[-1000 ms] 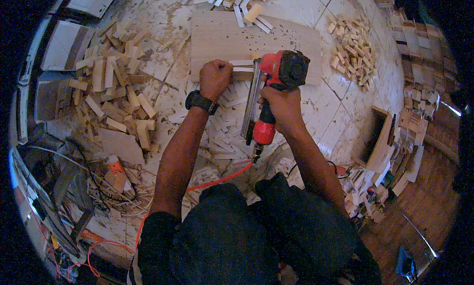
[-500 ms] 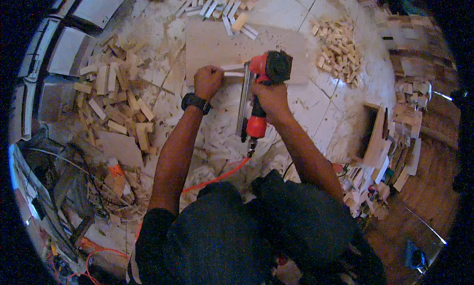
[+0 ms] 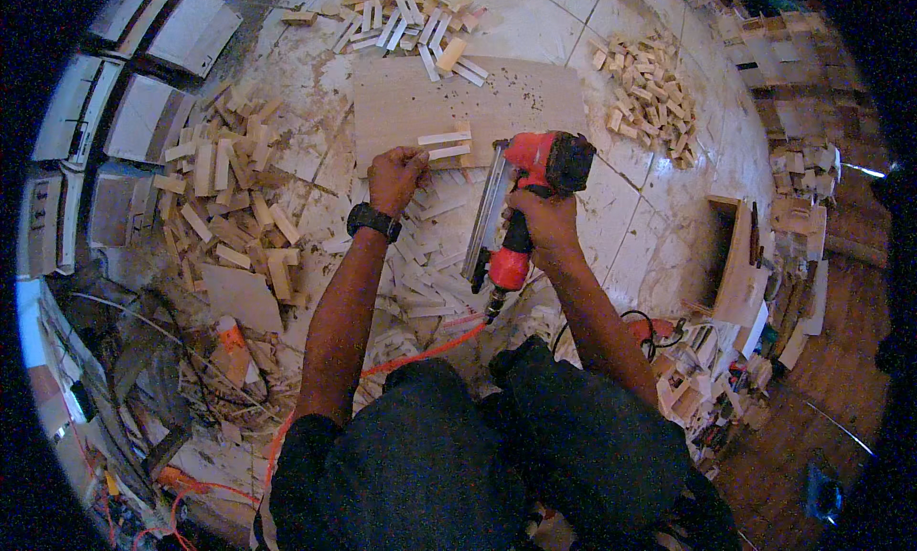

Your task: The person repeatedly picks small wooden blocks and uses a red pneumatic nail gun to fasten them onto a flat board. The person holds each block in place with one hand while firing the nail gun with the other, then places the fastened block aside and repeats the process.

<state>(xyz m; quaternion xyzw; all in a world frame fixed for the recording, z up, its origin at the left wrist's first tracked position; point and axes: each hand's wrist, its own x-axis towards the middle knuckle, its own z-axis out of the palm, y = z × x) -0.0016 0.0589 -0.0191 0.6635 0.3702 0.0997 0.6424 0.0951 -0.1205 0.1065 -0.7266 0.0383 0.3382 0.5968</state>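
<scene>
My right hand (image 3: 546, 224) is wrapped round the handle of a red and black pneumatic nail gun (image 3: 531, 154), which has a long silver magazine. The gun is held just right of a small U-shaped wooden piece (image 3: 466, 147), apart from it. That piece is two pale strips joined to a short block at their right ends, lying near the front edge of a flat board (image 3: 401, 97). My left hand (image 3: 394, 179), with a dark watch at its wrist, has curled fingers pinching the left end of the nearer strip.
An orange air hose (image 3: 420, 351) runs from the gun to the lower left. Loose wood blocks (image 3: 224, 169) are heaped at left, smaller blocks (image 3: 654, 97) at far right. Joined strips (image 3: 406, 24) lie beyond the board; loose strips (image 3: 430, 274) lie before me. An open wooden box (image 3: 731, 250) stands at right.
The nail gun has moved right, off the wooden piece, and its joined end now shows. My left hand has shifted slightly nearer, its fist loosening to a pinch.
</scene>
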